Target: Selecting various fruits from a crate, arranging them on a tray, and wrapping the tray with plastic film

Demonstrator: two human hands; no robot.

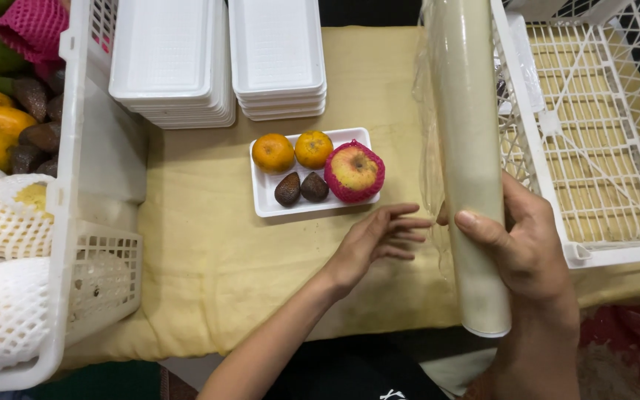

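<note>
Right hand [520, 244] grips the cling-film roll [470, 163]; left hand [379, 238], fingers spread, reaches the film edge near the fruit tray [264, 200].

The roll [472, 170] hides the right hand's fingers [516, 222]; top cut off.

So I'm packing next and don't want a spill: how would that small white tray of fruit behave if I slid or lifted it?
The tray looks thin and foam-like, so it may flex if lifted by one end. The two oranges sit loose and could roll; the netted apple probably grips better. On the cloth it may drag.
</note>
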